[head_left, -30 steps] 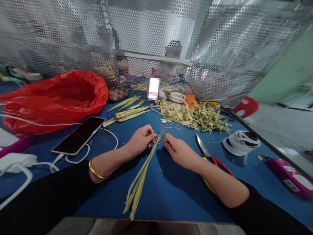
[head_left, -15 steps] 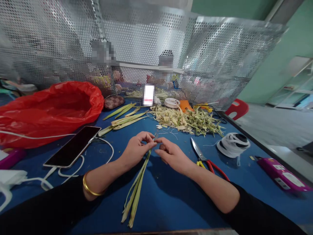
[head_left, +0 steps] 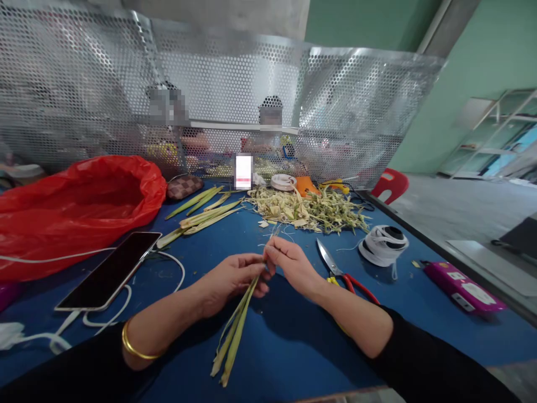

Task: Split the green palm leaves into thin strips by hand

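Note:
A small bundle of long pale-green leaf strips (head_left: 237, 333) runs from between my hands down toward the table's near edge, its loose ends flaring apart. My left hand (head_left: 239, 277), below a gold bangle, grips the strips near their upper end. My right hand (head_left: 287, 260) is closed in a pinch right beside it, at the bundle's tip. What its fingertips hold is hidden; fine pale threads (head_left: 274, 230) show just beyond them. Scissors (head_left: 329, 257) with red and yellow handles lie to the right, partly under my right forearm.
Several more leaf strips (head_left: 210, 215) and a heap of trimmed scraps (head_left: 310, 210) lie farther back. A phone (head_left: 111, 271) with white cables and a red bag (head_left: 84, 207) are left. White tape rolls (head_left: 384, 246) and a purple pack (head_left: 464, 288) are right. Perforated sheeting (head_left: 235, 84) stands behind.
My left hand has moved down slightly, its fingers now wrapped around the bundle's top. My right fingers have closed into a tighter pinch. The whole view has shifted a little.

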`<state>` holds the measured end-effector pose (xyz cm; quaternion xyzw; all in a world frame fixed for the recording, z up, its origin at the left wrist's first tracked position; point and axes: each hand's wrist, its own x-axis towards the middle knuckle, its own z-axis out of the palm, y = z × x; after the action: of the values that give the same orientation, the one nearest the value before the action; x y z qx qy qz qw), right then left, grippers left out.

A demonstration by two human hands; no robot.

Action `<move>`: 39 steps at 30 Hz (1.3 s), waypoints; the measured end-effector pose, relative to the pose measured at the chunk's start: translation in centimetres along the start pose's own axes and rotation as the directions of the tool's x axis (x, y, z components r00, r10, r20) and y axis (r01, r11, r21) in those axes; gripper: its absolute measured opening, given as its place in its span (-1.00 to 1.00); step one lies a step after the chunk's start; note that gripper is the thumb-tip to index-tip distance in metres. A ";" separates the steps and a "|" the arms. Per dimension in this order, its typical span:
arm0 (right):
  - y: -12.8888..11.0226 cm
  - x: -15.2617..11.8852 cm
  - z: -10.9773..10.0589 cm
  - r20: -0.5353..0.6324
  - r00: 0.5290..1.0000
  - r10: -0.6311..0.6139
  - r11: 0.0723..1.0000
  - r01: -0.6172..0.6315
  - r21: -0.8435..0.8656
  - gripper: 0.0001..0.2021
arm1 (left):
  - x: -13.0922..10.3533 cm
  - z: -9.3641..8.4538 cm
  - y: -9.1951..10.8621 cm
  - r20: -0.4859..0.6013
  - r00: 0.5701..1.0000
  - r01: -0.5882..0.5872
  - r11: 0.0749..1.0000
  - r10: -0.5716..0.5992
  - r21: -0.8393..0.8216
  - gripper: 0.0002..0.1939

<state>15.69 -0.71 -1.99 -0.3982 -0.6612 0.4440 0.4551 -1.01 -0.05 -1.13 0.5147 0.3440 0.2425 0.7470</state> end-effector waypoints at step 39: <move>0.5 -11.7 -6.8 -0.400 0.913 0.080 0.226 -0.408 -0.885 -0.70 | 4.9 -1.7 8.6 -0.411 0.711 -0.211 0.730 0.571 0.650 -0.70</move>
<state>25.36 -9.89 -4.04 -0.7458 -0.6521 -0.0376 0.1310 0.76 7.53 5.23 0.6718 0.4882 0.4375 0.3450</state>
